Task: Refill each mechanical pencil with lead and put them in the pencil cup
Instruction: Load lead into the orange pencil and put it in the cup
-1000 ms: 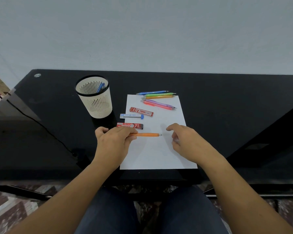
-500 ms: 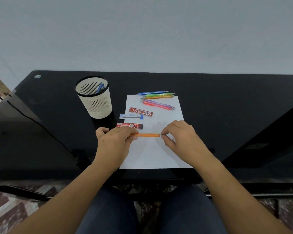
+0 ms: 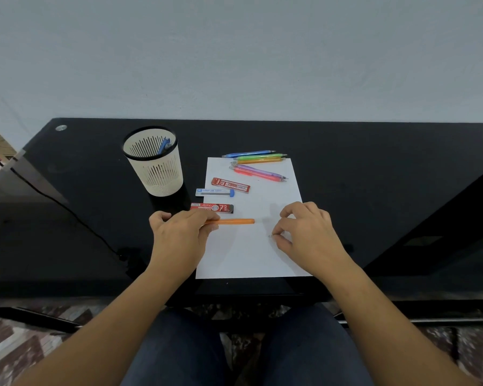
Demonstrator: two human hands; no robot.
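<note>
My left hand (image 3: 179,235) grips the left end of an orange mechanical pencil (image 3: 234,221) lying level over the white paper sheet (image 3: 246,254). Its right end now stops blunt, with no tip showing. My right hand (image 3: 307,232) hovers to the right of it, thumb and forefinger pinching a tiny pale piece (image 3: 271,236) just above the paper. Three lead cases lie beside the pencil: a red-and-black one (image 3: 212,208), a clear one with a blue cap (image 3: 214,192) and a red one (image 3: 230,185). The cream slotted pencil cup (image 3: 154,162) holds a blue pencil (image 3: 163,144).
Several more coloured pencils (image 3: 258,164) lie at the paper's far edge. Everything sits on a glossy black desk (image 3: 374,176) against a pale wall. A dark cable (image 3: 67,210) runs across the desk's left side. My knees are below the near edge.
My right hand reached the pencil's right tip, pinched it, then drew back right and toward me with a small piece. The pencil now looks shorter at that end. My left hand stayed.
</note>
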